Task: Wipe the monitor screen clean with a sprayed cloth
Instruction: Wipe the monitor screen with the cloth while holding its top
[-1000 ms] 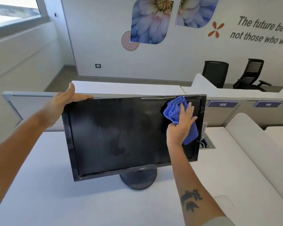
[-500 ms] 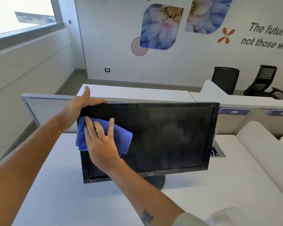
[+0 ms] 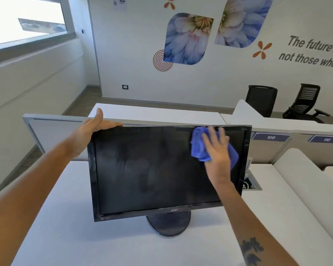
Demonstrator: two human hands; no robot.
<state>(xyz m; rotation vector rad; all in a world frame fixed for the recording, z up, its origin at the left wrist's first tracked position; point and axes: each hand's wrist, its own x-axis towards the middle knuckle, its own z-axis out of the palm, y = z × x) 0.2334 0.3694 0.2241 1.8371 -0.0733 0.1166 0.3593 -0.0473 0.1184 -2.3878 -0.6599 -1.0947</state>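
A black monitor (image 3: 152, 169) stands on a round base (image 3: 168, 222) on the white desk, its dark screen streaked with smears. My left hand (image 3: 92, 129) grips the monitor's top left corner, thumb up behind the bezel. My right hand (image 3: 217, 152) lies flat, fingers spread, and presses a bunched blue cloth (image 3: 199, 148) against the upper right part of the screen. The hand covers much of the cloth and looks blurred.
The white desk (image 3: 65, 227) runs under the monitor. A grey partition (image 3: 52, 127) stands behind it. A cable hatch (image 3: 252, 184) sits right of the monitor, beside a white padded divider (image 3: 300, 179). Two black office chairs (image 3: 261, 99) stand at the far wall.
My right hand swept the blue cloth from the upper right of the screen to the upper left, then back to the upper right. My left hand stayed on the top left corner.
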